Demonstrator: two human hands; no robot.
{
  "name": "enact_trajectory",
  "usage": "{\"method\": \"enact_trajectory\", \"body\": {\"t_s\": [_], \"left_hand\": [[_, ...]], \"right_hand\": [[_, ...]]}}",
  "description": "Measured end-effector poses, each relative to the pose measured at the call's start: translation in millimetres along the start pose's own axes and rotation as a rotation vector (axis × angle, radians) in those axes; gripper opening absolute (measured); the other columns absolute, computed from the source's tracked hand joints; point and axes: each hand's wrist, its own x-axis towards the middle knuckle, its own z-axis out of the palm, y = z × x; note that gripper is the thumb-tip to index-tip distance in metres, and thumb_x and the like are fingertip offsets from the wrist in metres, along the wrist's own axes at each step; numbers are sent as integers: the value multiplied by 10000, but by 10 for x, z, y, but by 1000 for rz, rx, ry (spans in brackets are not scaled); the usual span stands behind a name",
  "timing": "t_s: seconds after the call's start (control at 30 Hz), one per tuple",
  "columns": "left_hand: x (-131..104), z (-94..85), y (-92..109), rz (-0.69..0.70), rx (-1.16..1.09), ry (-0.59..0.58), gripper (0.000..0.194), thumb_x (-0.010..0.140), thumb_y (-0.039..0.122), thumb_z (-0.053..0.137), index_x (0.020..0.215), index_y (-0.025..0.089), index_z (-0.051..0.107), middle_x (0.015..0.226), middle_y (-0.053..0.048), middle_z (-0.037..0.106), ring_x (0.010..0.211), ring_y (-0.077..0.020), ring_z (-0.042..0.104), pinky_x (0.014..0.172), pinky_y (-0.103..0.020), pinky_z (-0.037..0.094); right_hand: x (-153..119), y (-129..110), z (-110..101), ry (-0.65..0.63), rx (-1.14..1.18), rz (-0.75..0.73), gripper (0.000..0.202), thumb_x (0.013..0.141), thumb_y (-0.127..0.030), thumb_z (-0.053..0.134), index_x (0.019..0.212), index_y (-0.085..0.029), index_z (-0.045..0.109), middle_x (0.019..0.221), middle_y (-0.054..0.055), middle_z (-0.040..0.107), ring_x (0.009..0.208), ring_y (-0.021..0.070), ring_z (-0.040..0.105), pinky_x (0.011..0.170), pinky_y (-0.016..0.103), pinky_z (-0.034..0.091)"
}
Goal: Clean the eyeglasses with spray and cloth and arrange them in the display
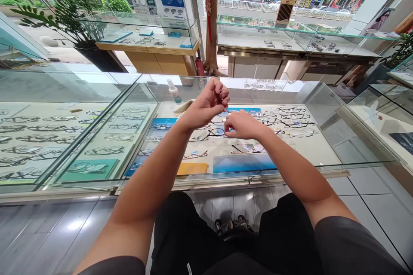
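My left hand [209, 102] is raised over the glass display case [232, 82], its fingers curled in toward the palm. Whatever it may hold is hidden or too small to name. Close by on the right, slightly lower, my right hand [242, 124] has its fingers bent and pressed together, with its fingertips toward the left hand. What lies between those fingers cannot be made out. Beneath the hands, rows of eyeglasses [298, 123] lie inside the case. A white spray bottle [174, 91] stands behind my left wrist, with a beige cloth [184, 107] near it.
More eyeglasses fill the glass case on the left [69, 137]. A blue panel [243, 164] and a yellow one [192, 169] lie at the front. Beyond stand further showcases [258, 38], a wooden trunk [211, 30] and a potted plant [93, 53]. My knees are below the counter's front edge.
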Motion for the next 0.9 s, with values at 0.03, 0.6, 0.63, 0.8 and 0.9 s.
{"method": "enact_trajectory", "body": {"t_s": [0.03, 0.6, 0.63, 0.8, 0.9], "left_hand": [[-2, 2, 7, -10, -13, 10, 522, 726, 23, 761, 956, 266, 360, 950, 12, 385, 809, -112, 462, 677, -244, 451], [0, -57, 56, -22, -105, 135, 547, 686, 58, 783, 962, 269, 361, 955, 13, 404, 801, -94, 466, 638, -226, 404], [1, -71, 58, -17, -89, 143, 551, 690, 78, 803, 963, 271, 365, 954, 11, 408, 803, -100, 473, 635, -233, 413], [19, -116, 34, 19, -23, 207, 563, 699, 129, 860, 927, 264, 363, 911, 13, 407, 819, -114, 524, 635, -250, 465], [20, -83, -31, -11, 13, 240, 542, 704, 154, 883, 895, 252, 386, 895, 18, 461, 858, -124, 590, 656, -248, 499]], "right_hand": [[0, -3, 1, -1, 3, 1, 139, 979, -251, 707, 913, -190, 813, 1042, 89, 807, 957, 237, 642, 888, 380, 326], [-179, 258, -228, 207, 301, 70, 63, 822, -232, 665, 764, -218, 646, 830, 3, 689, 774, 172, 539, 753, 335, 362], [-190, 300, -244, 258, 341, 100, 69, 827, -249, 666, 768, -219, 646, 838, 9, 683, 778, 175, 538, 742, 336, 368], [-189, 487, -279, 546, 645, 244, 137, 832, -347, 718, 793, -219, 691, 764, 3, 623, 736, 170, 497, 721, 348, 391], [-139, 514, -267, 700, 856, 271, 207, 810, -415, 756, 781, -213, 714, 773, 6, 647, 762, 168, 506, 749, 355, 415]]}}
